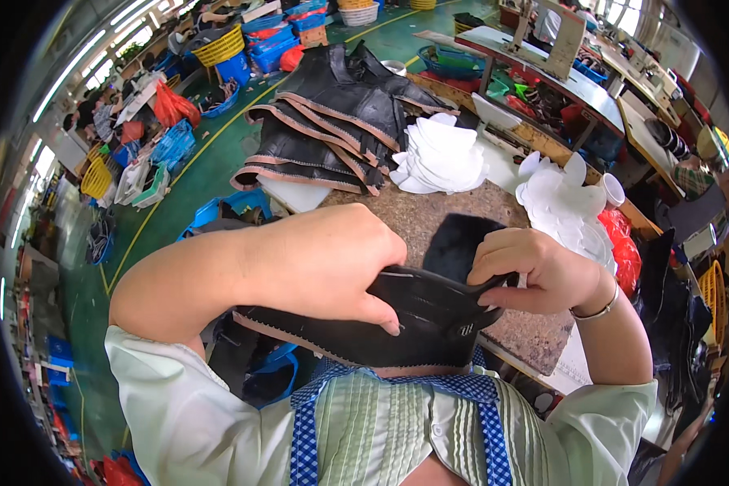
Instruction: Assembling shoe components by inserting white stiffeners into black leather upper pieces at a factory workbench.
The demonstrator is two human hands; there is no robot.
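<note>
A black leather boot upper [429,320] with a pinkish zigzag-cut edge is stretched between my hands, close to my body. My left hand [344,259] grips its upper edge, thumb on the near face and fingers behind. At the other end, my right hand [535,267] pinches a fold of the leather between thumb and fingers. Behind it a dark flat piece [454,243] lies on the speckled brown board [409,209]. Farther back are a pile of similar black uppers [332,121] and a stack of white cut pieces [437,154].
More white pieces [563,202] lie at the right, beside a white roll [613,189] and a red plastic bag [620,247]. A sewing machine [555,40] stands on a table at the back right. Blue bins [271,44] and yellow baskets [219,47] are at the back left.
</note>
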